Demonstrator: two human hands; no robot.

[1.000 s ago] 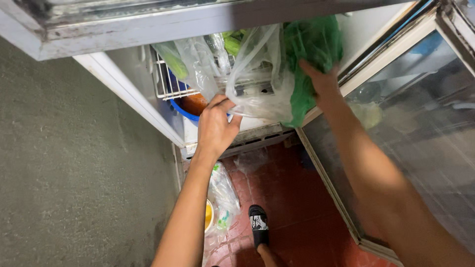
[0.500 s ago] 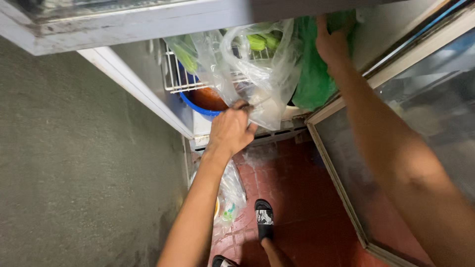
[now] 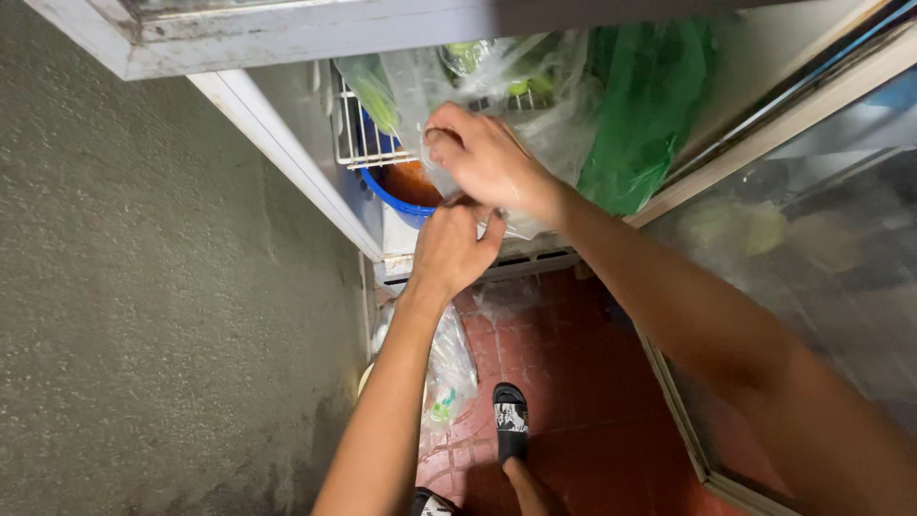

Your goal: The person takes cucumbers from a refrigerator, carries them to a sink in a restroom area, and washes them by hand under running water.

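Both hands are seen raised into an open refrigerator, working at a clear plastic bag (image 3: pixel 544 124) of green produce that rests on the white wire shelf (image 3: pixel 368 143) — the bag is wedged between a smaller clear bag of greens (image 3: pixel 374 94) on one side and a bulky green plastic bag (image 3: pixel 650 105) on the other.

The left hand (image 3: pixel 454 248) is lifted from below on a nearly straight forearm, wrist extended, its fingers curled shut around the lower edge of the clear bag just beneath the shelf front. The right hand (image 3: pixel 492 158) is brought in from the right on a long, angled forearm; it is turned palm-down above the left, with fingers bent and pinched closed on the film of the same bag. The two hands are nearly touching, the right stacked just over the left.

A blue bowl (image 3: pixel 401 191) with reddish-orange contents is tucked under the shelf, just left of the hands. The refrigerator's glass door (image 3: pixel 802 277) is swung open at the right, and a rough grey wall (image 3: pixel 143 287) fills the left of the view. Below, on the red tiled floor (image 3: pixel 573 382), a foot in a black-and-white slipper (image 3: pixel 511 420) is planted beside another clear plastic bag (image 3: pixel 447 377) lying near the refrigerator's base.
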